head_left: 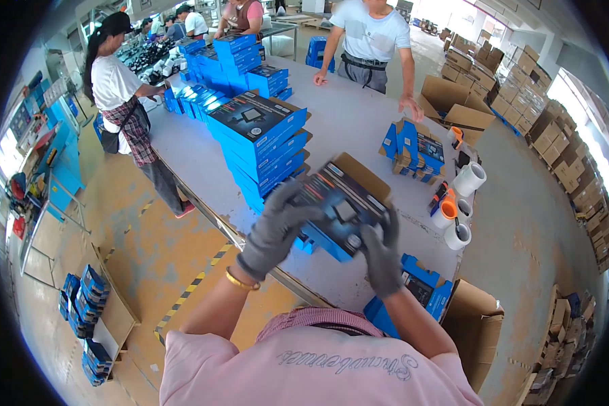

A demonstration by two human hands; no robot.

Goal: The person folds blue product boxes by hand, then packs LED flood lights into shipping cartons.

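Between my two grey-gloved hands is a black and blue product box (345,206), tilted above the table, with a brown cardboard flap standing up at its far side. My left hand (275,227) grips the box's left edge. On the right edge, my right hand (384,254) has its fingers closed around the corner. A tall stack of similar blue boxes (267,152) rises just beyond my left hand. Close to my right forearm lie more blue boxes (419,287) at the table edge, beside an open carton (477,318).
The white table (358,111) carries more box stacks (230,64), a pile of blue boxes (414,152) and tape rolls (468,179) with orange dispensers (445,213). Across stands a person (372,34); another person (118,81) works at left. A large open carton (457,105) stands at the far right.
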